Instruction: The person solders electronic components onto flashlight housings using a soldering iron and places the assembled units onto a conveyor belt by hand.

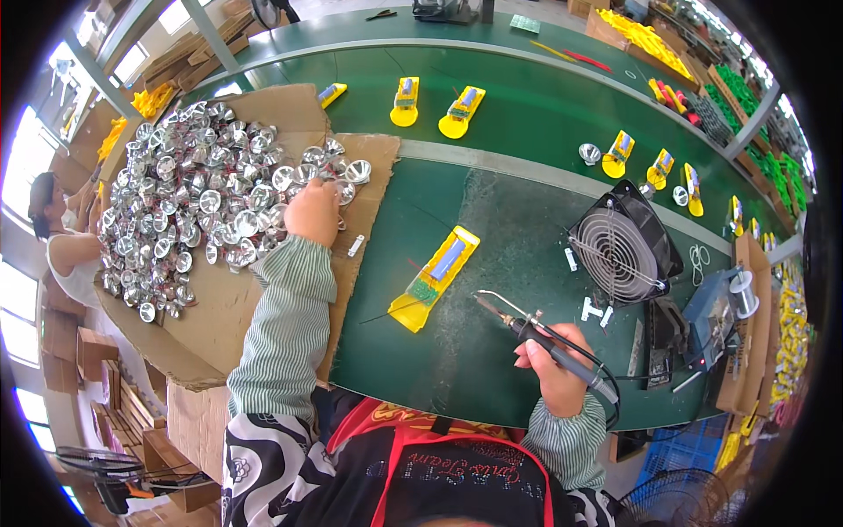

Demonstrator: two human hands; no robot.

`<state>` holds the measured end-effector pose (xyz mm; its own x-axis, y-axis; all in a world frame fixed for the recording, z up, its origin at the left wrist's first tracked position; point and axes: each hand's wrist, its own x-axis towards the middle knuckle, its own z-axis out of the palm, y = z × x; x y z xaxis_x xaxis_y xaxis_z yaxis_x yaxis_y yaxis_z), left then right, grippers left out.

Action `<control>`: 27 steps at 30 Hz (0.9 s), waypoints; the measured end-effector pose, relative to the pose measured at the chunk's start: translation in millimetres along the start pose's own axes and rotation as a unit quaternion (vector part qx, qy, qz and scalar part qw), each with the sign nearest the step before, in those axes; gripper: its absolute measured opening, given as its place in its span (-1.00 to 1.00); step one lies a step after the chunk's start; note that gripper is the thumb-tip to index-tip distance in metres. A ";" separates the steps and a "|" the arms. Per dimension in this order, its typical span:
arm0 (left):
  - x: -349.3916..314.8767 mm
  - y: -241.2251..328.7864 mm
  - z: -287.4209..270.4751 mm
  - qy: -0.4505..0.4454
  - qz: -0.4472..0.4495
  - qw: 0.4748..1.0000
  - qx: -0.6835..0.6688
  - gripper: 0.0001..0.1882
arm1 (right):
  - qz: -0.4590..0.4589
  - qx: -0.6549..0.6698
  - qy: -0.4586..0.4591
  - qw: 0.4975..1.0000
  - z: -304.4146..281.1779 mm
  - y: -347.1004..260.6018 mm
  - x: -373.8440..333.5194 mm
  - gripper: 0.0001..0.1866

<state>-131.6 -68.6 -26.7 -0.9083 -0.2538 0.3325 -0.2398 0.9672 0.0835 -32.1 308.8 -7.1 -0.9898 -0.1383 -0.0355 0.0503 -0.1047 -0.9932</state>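
Observation:
My left hand (313,212) reaches into a heap of silver reflector cups (211,200) on a cardboard sheet (206,338). Its fingers are bent and closed on a reflector cup (344,191) at the heap's right edge, the fingertips partly hidden. In my right hand (558,369) is a soldering iron (553,345) with a thin curved metal tube fixed along it; its tip points up and left, clear of the work. Between the hands, a yellow flashlight housing (420,303) lies on the green table, holding a blue battery cell (449,259) and a small green circuit board (423,291). Thin wires stick out.
A black fan with a round guard (617,253) stands at right, near a solder spool (744,294) and a blue soldering station (709,307). Small white connectors (590,309) lie about. More yellow housings (461,112) line the green strip behind. A person (70,246) is at far left.

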 end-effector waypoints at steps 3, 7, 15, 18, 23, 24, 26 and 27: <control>-1.7 -9.9 1.4 0.022 0.028 0.997 -0.068 -0.83 | -0.001 -0.007 -0.004 1.000 -2.8 1.9 1.1 -0.83; -22.0 6.1 -33.4 0.038 0.031 0.980 -0.193 -0.85 | 0.006 -0.009 -0.012 1.000 -3.8 3.8 5.3 -0.83; -92.3 62.3 -52.3 -0.084 0.151 0.949 -0.265 -0.92 | -0.003 -0.001 -0.058 0.998 7.9 6.5 17.9 -0.82; -108.0 72.9 -43.7 -0.101 0.176 0.937 -0.284 -0.91 | 0.002 -0.006 -0.076 0.997 14.3 6.8 20.8 -0.82; -111.7 75.5 -33.0 -0.122 0.145 0.931 -0.312 -0.91 | 0.012 0.015 -0.102 0.995 23.0 9.9 27.3 -0.82; -111.4 75.4 -33.6 -0.131 0.143 0.931 -0.311 -0.91 | 0.014 0.014 -0.102 0.995 24.7 9.9 28.3 -0.82; -111.8 75.8 -33.7 -0.142 0.139 0.930 -0.309 -0.91 | 0.022 0.013 -0.104 0.994 27.6 9.9 30.4 -0.82; -112.2 76.4 -33.3 -0.142 0.136 0.931 -0.309 -0.91 | 0.023 0.013 -0.105 0.994 28.4 11.2 31.4 -0.82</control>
<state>-36.6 33.9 -26.3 -0.9816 0.0940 0.1663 0.1749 0.7918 0.5852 -58.9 275.3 -16.2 -0.9368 -0.3457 -0.0545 0.1010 -0.1179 -0.9879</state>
